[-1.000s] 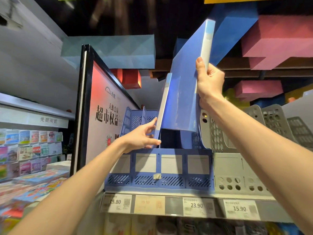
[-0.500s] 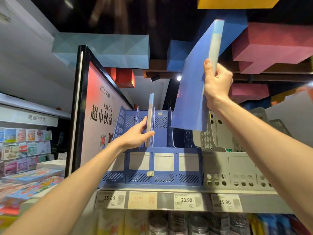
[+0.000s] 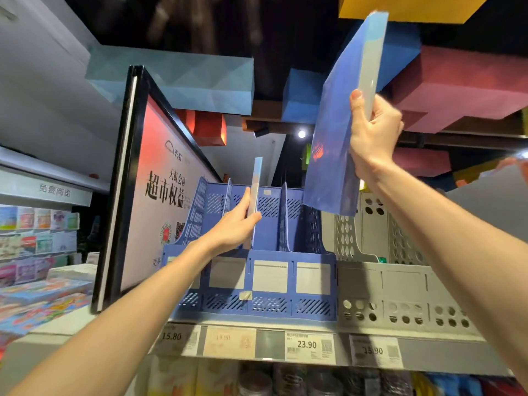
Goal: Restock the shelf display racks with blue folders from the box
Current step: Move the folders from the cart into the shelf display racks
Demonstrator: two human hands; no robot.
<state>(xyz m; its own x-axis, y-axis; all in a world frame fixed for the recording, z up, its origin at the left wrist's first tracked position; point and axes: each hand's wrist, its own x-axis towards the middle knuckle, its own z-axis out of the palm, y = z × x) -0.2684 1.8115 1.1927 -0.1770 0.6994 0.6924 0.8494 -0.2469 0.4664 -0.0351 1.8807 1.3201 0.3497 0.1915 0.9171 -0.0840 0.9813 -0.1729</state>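
Left hand: pinching slim folder, upright in blue rack.
Right hand: gripping second folder by spine, raised above rack.
Handling: likely light, bendy, slick; best held at stiff spine.

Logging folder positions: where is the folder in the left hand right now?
In the head view, centre-left: the slim blue folder stands upright between two dividers of the blue rack, pinched by the left hand, left of the grey rack.

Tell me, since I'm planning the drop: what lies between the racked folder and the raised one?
Head view: one upright divider of the blue rack separates the racked folder from the raised folder.
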